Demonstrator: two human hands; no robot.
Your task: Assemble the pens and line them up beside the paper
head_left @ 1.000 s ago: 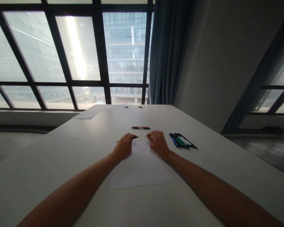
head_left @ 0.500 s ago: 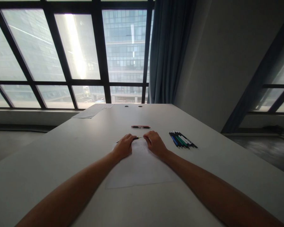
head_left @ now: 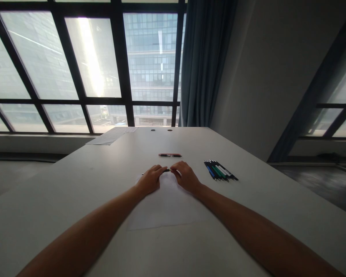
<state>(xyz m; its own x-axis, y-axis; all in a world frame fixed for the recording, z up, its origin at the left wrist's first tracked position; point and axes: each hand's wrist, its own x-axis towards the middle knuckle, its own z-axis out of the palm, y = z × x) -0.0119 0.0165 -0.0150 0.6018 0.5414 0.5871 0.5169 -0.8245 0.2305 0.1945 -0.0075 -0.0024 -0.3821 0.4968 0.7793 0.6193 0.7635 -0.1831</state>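
Observation:
A dark pen [head_left: 167, 170] lies sideways between my hands, just above the far end of a white sheet of paper [head_left: 167, 207]. My left hand [head_left: 150, 179] is closed around its barrel, and the rear end pokes out to the left of the fingers. With thumb and fingers pinched, my right hand [head_left: 186, 176] grips the pen's right end, where a small light-coloured bit shows. The fingertips hide the very tip. Both hands rest over the sheet's far part.
Beyond my hands lies a red and black pen [head_left: 170, 155]. Several pens [head_left: 220, 170] with blue, green, white and black barrels lie side by side on the right. Printed sheets [head_left: 106, 137] are at the white table's [head_left: 75, 177] far left edge.
My right hand has moved left, closer to my left hand. The thin gap of pen tip that showed between the hands has shortened, and the right fingers now meet the barrel's end.

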